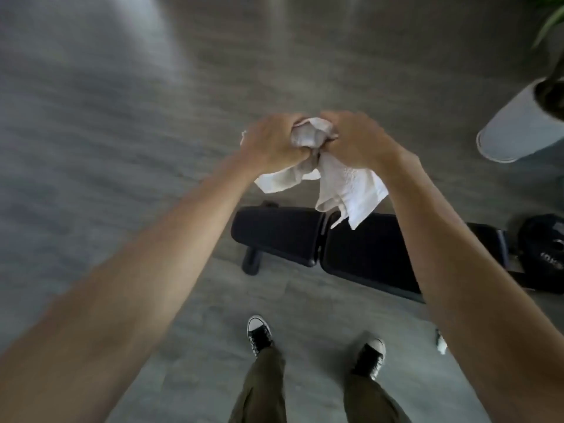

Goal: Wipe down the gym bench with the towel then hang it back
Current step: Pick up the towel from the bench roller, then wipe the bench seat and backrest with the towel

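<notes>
A white towel (pixel 345 187) is bunched between both of my hands, held out in front of me at chest height, with its loose ends hanging down. My left hand (pixel 271 141) and my right hand (pixel 357 138) are both closed around the bunched part, knuckles up. Below them on the floor lies the black padded gym bench (pixel 283 236), flat, in two pads, running left to right. The towel hangs in the air above the gap between the pads and does not touch the bench.
My two feet in black sneakers (pixel 259 334) stand on the grey floor just in front of the bench. A white plant pot (pixel 518 123) stands at the right. A dark weight plate (pixel 543 248) lies by the bench's right end.
</notes>
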A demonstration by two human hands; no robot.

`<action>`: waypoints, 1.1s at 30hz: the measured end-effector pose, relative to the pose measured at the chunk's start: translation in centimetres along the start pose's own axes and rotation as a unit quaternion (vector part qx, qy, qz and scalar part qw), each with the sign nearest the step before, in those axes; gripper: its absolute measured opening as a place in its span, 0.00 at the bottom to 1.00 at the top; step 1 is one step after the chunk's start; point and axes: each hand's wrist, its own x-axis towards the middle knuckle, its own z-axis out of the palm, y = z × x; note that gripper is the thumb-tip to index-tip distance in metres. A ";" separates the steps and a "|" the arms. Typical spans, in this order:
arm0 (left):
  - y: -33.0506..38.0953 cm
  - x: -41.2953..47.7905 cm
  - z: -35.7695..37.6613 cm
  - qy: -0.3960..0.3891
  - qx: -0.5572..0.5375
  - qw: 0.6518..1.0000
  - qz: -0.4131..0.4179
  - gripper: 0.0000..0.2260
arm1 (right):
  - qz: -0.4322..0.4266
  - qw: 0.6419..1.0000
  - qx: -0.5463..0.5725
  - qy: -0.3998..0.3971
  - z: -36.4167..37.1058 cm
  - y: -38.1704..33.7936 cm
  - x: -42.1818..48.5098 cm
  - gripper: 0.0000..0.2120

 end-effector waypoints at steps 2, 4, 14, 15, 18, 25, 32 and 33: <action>-4.6 0.8 1.6 -0.006 0.005 0.999 -0.037 0.33 | -0.002 1.000 -0.003 -0.016 4.3 -0.4 3.0 0.13; -9.5 1.4 4.6 -0.032 -0.013 0.996 -0.087 0.28 | -0.012 0.999 -0.011 -0.031 9.3 0.0 6.0 0.14; -36.5 -2.5 36.2 -0.172 0.056 0.971 -0.158 0.37 | -0.038 0.966 -0.161 -0.200 49.1 12.6 9.6 0.32; -37.7 -2.9 38.8 -0.191 0.065 0.967 -0.153 0.46 | -0.042 0.962 -0.189 -0.194 51.9 13.9 9.0 0.38; -39.8 -3.3 42.8 -0.181 0.056 0.975 -0.117 0.60 | -0.074 0.959 -0.236 -0.136 55.7 15.7 8.7 0.49; -44.5 4.7 38.9 -0.167 0.026 0.976 -0.137 0.44 | -0.061 0.964 -0.182 -0.183 53.2 15.6 20.6 0.48; -45.0 -5.0 42.1 -0.128 0.032 0.981 -0.140 0.50 | -0.139 0.966 -0.207 -0.070 58.3 12.5 11.8 0.33; -44.6 -7.1 42.7 -0.128 0.030 0.981 -0.140 0.49 | -0.156 0.964 -0.205 -0.066 59.0 12.8 9.9 0.32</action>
